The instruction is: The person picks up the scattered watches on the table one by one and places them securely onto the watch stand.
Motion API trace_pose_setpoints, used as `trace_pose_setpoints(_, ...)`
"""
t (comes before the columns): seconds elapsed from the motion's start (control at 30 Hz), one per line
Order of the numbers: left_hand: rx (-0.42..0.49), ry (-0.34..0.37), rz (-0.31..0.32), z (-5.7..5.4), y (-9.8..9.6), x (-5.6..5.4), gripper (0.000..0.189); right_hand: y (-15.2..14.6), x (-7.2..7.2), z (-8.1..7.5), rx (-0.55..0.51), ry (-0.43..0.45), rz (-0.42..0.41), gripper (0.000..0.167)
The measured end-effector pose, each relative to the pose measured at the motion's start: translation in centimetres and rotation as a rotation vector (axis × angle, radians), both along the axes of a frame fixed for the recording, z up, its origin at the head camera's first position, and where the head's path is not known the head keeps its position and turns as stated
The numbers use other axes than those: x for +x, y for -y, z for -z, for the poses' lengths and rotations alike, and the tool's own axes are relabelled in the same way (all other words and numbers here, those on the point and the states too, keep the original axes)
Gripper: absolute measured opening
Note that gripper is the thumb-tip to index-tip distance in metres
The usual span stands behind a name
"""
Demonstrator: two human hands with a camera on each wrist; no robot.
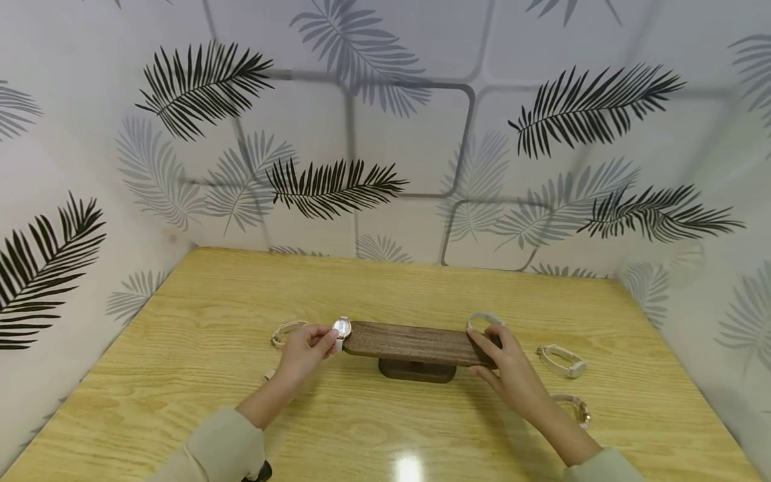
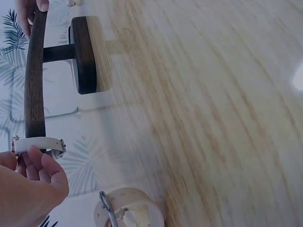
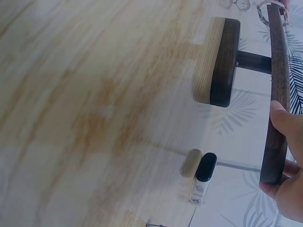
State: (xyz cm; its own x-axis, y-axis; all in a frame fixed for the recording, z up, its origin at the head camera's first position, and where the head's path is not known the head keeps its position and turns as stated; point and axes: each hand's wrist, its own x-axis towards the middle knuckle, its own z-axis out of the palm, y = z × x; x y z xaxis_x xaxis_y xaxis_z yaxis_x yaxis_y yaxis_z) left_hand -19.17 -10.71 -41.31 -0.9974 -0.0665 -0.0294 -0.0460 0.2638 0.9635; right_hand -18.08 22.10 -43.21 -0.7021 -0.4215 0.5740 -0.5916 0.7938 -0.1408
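Note:
A wristwatch [image 1: 342, 327] with a round face and a white strap is pinched in my left hand [image 1: 306, 351] at the left end of a dark wooden bar stand [image 1: 415, 341]. Its looped strap [image 2: 40, 143] passes around the bar's tip in the left wrist view. My right hand [image 1: 512, 368] grips the bar's other end, the thumb [image 3: 279, 116] along one side and fingers curled at the tip. The bar sits level on a short post above its dark base [image 3: 225, 64].
A pale-strapped watch [image 1: 278, 333] lies left of the stand. Behind the right hand is a grey band [image 1: 484, 315] with a black oval face [image 3: 206, 167]. Two more watches, a white one [image 1: 576, 369] and a gold-toned one [image 1: 584, 413], lie further right on the wooden table [image 1: 337, 428].

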Motion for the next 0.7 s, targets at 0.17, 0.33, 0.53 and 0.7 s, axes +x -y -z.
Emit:
trace_pose_setpoints(0.17, -0.029, -0.068, 0.031, 0.2, -0.1, 0.4, 0.023, 0.0, 0.1, -0.2, 0.005, 0.054, 0.022, 0.062)
trace_pose_setpoints(0.33, -0.088, -0.139, 0.055, 0.4, 0.1, 0.4, 0.03, 0.1, 0.2, -0.3, 0.003, 0.027, 0.016, 0.063)
trace_pose_setpoints(0.53, -0.185, -0.235, 0.037, 1.1, 0.3, 0.4, 0.029, 0.1, 0.2, -0.2, 0.014, 0.0, 0.012, 0.063)
trace_pose_setpoints(0.7, -0.251, -0.314, 0.113, 1.6, 0.7, 0.0, 0.038, 0.1, 0.2, -0.2, 0.01, 0.013, 0.011, 0.062)
